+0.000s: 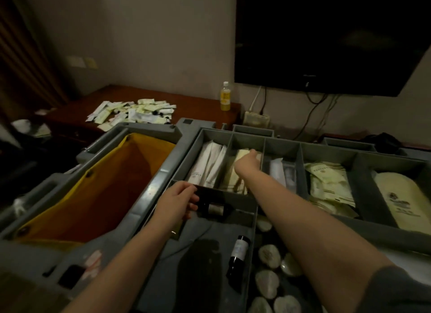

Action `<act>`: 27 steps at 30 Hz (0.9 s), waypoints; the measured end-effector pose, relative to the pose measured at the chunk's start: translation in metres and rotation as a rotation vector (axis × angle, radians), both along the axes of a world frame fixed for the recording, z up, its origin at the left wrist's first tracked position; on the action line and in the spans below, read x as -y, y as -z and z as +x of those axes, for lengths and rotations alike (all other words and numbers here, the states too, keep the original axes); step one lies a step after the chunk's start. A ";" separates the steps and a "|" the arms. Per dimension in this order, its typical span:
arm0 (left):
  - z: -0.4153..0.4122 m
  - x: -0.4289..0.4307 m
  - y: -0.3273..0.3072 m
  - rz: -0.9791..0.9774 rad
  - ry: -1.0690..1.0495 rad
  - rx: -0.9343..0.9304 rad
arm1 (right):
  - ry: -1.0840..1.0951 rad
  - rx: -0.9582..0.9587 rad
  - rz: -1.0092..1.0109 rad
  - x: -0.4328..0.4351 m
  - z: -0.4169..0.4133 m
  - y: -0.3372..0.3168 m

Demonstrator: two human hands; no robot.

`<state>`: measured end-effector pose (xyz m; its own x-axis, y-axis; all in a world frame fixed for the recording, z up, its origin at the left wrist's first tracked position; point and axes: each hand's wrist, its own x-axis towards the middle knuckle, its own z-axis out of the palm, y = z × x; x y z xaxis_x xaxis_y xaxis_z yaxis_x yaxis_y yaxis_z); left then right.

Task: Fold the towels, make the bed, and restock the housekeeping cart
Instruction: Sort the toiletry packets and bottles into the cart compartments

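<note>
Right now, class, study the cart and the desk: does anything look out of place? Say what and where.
Yes. Sachets and tubes lie in a loose heap on the desk, not sorted into the cart compartments. A dark bottle lies on its side in the near tray.

Clearance at the cart tray [326, 147]
Divider walls [264, 144] flank the right hand [247, 161]; packets [233, 181] fill the bay beneath it; overhead open.

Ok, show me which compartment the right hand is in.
The second compartment from left, where the right hand touches pale yellow packets; neighbours hold white ones.
</note>
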<state>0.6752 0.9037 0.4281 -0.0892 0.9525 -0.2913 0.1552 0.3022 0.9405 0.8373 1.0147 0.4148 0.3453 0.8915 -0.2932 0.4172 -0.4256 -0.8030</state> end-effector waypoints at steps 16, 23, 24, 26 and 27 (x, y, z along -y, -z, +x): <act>-0.051 0.098 0.003 0.189 -0.043 -0.131 | -0.279 0.068 0.240 0.134 0.005 -0.014; -0.144 0.214 0.036 0.181 -0.157 -0.098 | -0.261 -0.121 0.376 0.258 -0.094 -0.021; -0.160 0.231 0.044 0.156 -0.185 -0.105 | -0.291 -0.142 0.394 0.277 -0.115 -0.018; -0.191 0.261 0.062 0.099 -0.251 -0.105 | -0.328 -0.214 0.371 0.308 -0.154 -0.003; -0.205 0.275 0.073 0.063 -0.286 -0.101 | -0.336 -0.242 0.331 0.320 -0.170 0.010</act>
<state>0.4701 0.6288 0.3548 -0.3819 0.9003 -0.2088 0.1660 0.2891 0.9428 0.6678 0.6944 0.4053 -0.0184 0.9997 -0.0134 0.2736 -0.0078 -0.9618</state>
